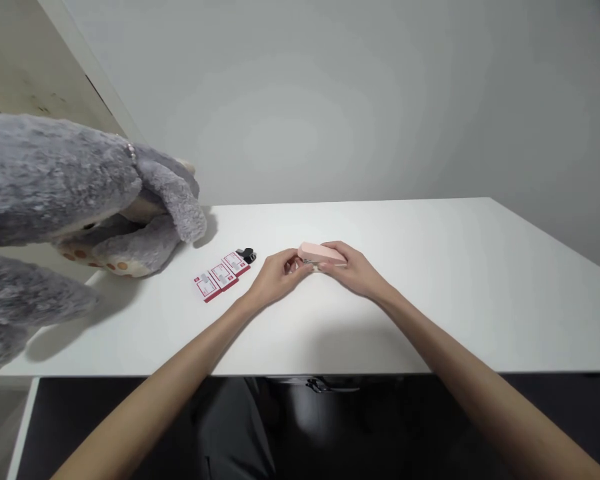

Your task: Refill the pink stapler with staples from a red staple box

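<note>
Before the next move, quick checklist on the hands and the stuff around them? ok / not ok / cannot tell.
1. Right hand holding the pink stapler: ok, fingers over the top, thumb at the near side.
2. Left hand at the stapler's left end: ok.
3. Left-hand grip firm: cannot tell, fingertips partly hidden.
4. Staples loaded: cannot tell, inside not visible.
5. Three red-and-white boxes apart from both hands: ok, in a row to the left.
6. Grey plush toy apart from both hands: ok, far left.
</note>
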